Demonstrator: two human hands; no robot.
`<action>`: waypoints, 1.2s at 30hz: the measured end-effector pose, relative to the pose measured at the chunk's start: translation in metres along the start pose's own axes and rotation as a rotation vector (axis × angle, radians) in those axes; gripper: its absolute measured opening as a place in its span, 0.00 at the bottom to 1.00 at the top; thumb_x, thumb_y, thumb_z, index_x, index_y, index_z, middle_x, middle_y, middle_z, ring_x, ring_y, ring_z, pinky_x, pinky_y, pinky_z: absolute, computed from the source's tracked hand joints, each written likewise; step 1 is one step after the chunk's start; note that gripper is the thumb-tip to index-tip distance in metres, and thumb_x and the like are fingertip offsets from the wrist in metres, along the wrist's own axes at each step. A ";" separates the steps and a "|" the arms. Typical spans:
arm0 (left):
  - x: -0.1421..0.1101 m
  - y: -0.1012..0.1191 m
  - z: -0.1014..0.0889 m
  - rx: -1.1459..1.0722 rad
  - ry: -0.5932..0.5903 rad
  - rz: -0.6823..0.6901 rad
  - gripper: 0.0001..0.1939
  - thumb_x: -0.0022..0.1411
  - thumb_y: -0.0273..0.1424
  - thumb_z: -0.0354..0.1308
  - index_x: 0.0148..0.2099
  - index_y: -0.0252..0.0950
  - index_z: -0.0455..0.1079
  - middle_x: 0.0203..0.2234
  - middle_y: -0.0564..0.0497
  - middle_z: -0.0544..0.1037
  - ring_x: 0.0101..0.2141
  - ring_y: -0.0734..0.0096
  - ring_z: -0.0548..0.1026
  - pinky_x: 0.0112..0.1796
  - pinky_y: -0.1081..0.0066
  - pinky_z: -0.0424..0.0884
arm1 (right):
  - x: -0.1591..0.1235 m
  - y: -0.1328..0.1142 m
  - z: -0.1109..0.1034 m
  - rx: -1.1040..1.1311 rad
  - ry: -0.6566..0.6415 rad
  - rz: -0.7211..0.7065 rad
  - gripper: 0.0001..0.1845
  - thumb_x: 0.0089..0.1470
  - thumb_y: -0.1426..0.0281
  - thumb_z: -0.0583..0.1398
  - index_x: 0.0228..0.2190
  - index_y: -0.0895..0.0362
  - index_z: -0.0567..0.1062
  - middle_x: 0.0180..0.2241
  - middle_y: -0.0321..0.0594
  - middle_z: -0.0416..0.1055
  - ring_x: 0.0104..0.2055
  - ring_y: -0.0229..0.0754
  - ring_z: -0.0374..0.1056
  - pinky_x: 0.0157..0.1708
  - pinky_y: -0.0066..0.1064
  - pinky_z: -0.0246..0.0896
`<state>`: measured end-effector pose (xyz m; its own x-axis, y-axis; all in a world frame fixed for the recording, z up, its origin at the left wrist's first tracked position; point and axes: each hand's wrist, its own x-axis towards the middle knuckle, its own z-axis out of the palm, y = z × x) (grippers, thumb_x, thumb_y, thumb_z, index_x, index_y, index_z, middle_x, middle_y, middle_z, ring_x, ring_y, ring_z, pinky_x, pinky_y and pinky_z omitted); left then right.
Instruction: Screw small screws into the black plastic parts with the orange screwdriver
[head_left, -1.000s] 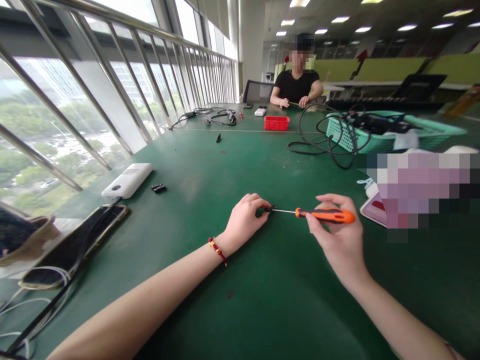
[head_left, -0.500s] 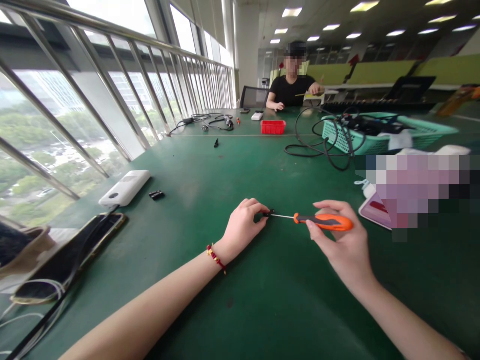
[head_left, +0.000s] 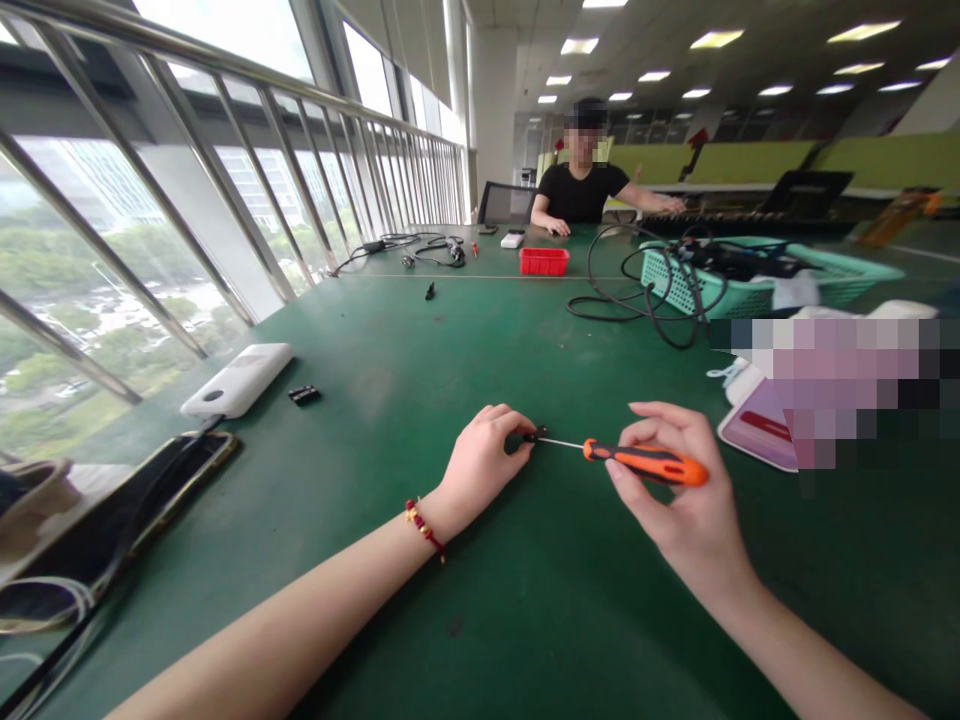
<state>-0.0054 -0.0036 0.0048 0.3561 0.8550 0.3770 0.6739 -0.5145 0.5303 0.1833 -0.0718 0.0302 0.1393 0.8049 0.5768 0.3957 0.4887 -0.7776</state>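
My left hand [head_left: 487,455] rests on the green table, its thumb and fingers pinched round a small black part [head_left: 538,434] whose kind I cannot make out. A screwdriver [head_left: 649,463] with an orange and black handle lies in my right hand [head_left: 686,500], held between thumb and fingers. Its thin metal shaft points left, and the tip meets the small black part at my left fingertips. A red beaded bracelet [head_left: 425,528] circles my left wrist. Another small black piece [head_left: 304,395] lies on the table to the left.
A white power bank [head_left: 238,380] and a phone [head_left: 187,470] with cables lie at left. Farther off are a red tray [head_left: 544,262], a small black piece [head_left: 430,291] and a teal basket [head_left: 847,285] with black cables [head_left: 615,300]. A person [head_left: 581,195] sits across the table.
The screwdriver handle has tilted slightly lower at its right end, its tip still at the black part. Across the table, the person's arm has stretched out to the right. The view has shifted slightly.
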 end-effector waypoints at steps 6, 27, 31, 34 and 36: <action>0.000 0.000 0.001 0.001 0.010 -0.002 0.06 0.56 0.23 0.57 0.36 0.37 0.73 0.34 0.51 0.76 0.39 0.67 0.73 0.41 0.69 0.70 | -0.003 -0.001 0.001 -0.042 -0.068 0.150 0.09 0.52 0.63 0.62 0.32 0.55 0.71 0.17 0.30 0.65 0.17 0.31 0.60 0.16 0.22 0.56; 0.000 0.000 0.002 0.069 0.010 -0.041 0.09 0.53 0.23 0.57 0.37 0.36 0.72 0.33 0.51 0.76 0.37 0.67 0.73 0.39 0.68 0.70 | -0.006 0.000 0.005 -0.117 -0.280 -0.033 0.06 0.54 0.68 0.58 0.29 0.57 0.73 0.27 0.36 0.76 0.27 0.34 0.71 0.27 0.22 0.62; -0.001 0.002 0.002 0.152 0.020 -0.069 0.10 0.52 0.23 0.56 0.38 0.36 0.72 0.34 0.49 0.76 0.38 0.64 0.72 0.40 0.66 0.69 | -0.006 -0.006 0.002 -0.107 -0.243 -0.175 0.04 0.53 0.73 0.58 0.28 0.58 0.73 0.25 0.35 0.75 0.23 0.32 0.69 0.25 0.20 0.61; -0.001 0.003 0.002 0.209 0.037 -0.090 0.08 0.54 0.27 0.57 0.38 0.36 0.72 0.35 0.48 0.76 0.39 0.62 0.71 0.41 0.64 0.68 | -0.006 -0.009 -0.002 -0.145 -0.170 -0.241 0.05 0.52 0.74 0.58 0.26 0.57 0.73 0.23 0.33 0.74 0.21 0.31 0.67 0.23 0.22 0.60; -0.001 0.004 0.002 0.221 0.044 -0.103 0.08 0.55 0.31 0.57 0.38 0.37 0.73 0.36 0.48 0.76 0.40 0.60 0.71 0.41 0.63 0.68 | -0.006 -0.008 -0.005 -0.180 -0.097 -0.222 0.06 0.53 0.73 0.57 0.26 0.56 0.74 0.23 0.33 0.74 0.20 0.32 0.66 0.22 0.23 0.59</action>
<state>-0.0016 -0.0060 0.0051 0.2528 0.8962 0.3646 0.8324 -0.3936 0.3902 0.1832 -0.0826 0.0340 -0.0524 0.7174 0.6947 0.5629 0.5958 -0.5729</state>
